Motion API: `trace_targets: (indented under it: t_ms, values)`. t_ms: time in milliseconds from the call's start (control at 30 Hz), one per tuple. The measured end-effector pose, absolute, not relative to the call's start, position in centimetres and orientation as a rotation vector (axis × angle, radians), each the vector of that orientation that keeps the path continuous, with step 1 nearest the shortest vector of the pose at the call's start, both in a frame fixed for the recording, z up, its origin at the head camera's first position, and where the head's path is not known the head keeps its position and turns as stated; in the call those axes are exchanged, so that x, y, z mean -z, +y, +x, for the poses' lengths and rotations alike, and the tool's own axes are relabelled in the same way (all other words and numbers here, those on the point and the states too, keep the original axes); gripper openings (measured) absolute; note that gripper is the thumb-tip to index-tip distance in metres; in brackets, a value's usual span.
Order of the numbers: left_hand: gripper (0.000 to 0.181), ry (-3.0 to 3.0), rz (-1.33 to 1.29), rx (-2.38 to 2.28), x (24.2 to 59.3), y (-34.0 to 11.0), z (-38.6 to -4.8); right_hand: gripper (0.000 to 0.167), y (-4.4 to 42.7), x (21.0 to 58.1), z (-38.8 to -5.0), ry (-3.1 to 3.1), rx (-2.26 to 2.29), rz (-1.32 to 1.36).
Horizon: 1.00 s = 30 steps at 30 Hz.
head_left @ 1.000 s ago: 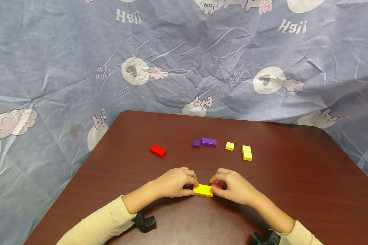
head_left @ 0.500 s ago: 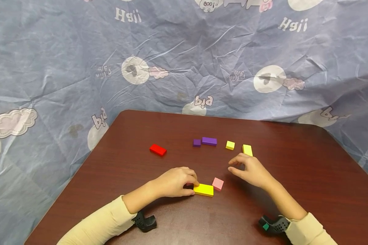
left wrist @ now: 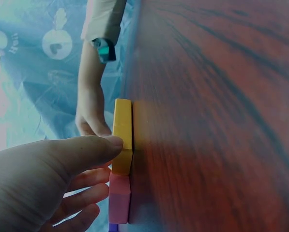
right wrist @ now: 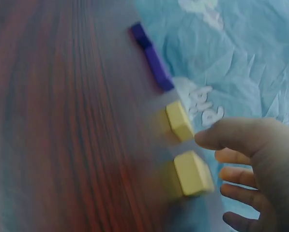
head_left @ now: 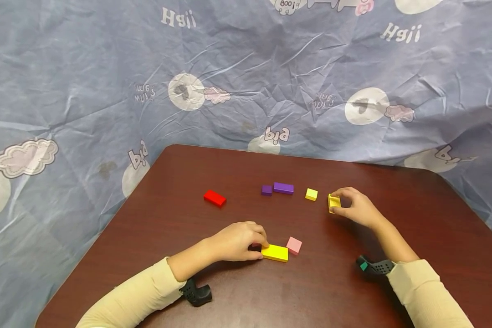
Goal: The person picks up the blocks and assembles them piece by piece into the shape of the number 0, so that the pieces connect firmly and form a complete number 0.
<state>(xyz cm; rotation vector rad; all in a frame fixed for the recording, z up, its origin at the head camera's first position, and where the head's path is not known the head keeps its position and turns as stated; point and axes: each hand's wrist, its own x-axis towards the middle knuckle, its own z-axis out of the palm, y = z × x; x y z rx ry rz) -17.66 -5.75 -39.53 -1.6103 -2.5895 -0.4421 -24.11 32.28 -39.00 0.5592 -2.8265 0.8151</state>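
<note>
My left hand (head_left: pixel 239 241) pinches the left end of a bright yellow rectangular block (head_left: pixel 275 253) lying on the table. Its thumb lies on that yellow block (left wrist: pixel 123 118) in the left wrist view. Against the block's near end there stands a pink block (left wrist: pixel 119 199), hidden by the hand in the head view. A small pink block (head_left: pixel 294 245) sits at the yellow block's right end. My right hand (head_left: pixel 358 209) has thumb and forefinger at the two ends of a pale yellow block (head_left: pixel 335 203); the right wrist view shows a gap between the fingers and this pale yellow block (right wrist: pixel 192 173).
Farther back on the brown table (head_left: pixel 180 173) lie a red block (head_left: pixel 215 198), a small purple block (head_left: pixel 267 190), a longer purple block (head_left: pixel 284 188) and a small pale yellow block (head_left: pixel 311 194). A printed blue cloth (head_left: pixel 246 54) hangs behind the table.
My right hand has left the small pink block and moved right and away from me, to the pale yellow block. The left hand keeps its place on the yellow block.
</note>
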Motion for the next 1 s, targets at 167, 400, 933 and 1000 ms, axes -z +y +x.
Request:
trace_targets:
  t_ms: [167, 400, 933, 1000]
  values:
    - [0.021, -2.59, -1.62, 0.446, 39.5, -5.6, -17.7, 0.049, 33.2, 39.8, -25.2, -2.878, -0.856, 0.572]
    - [0.02, -2.579, -1.625, 0.437, 39.3, -5.6, -17.8, 0.056, 33.6, 40.0, -25.4, -2.96, -0.939, 0.525]
    - [0.019, -2.604, -1.612, 0.445, 39.3, -5.7, -17.6, 0.051, 33.0, 40.2, -25.2, -2.915, -0.937, 0.488]
    - [0.019, -2.601, -1.611, 0.447, 39.2, -5.8, -17.5, 0.051, 32.7, 40.3, -25.0, -2.893, -0.939, 0.5]
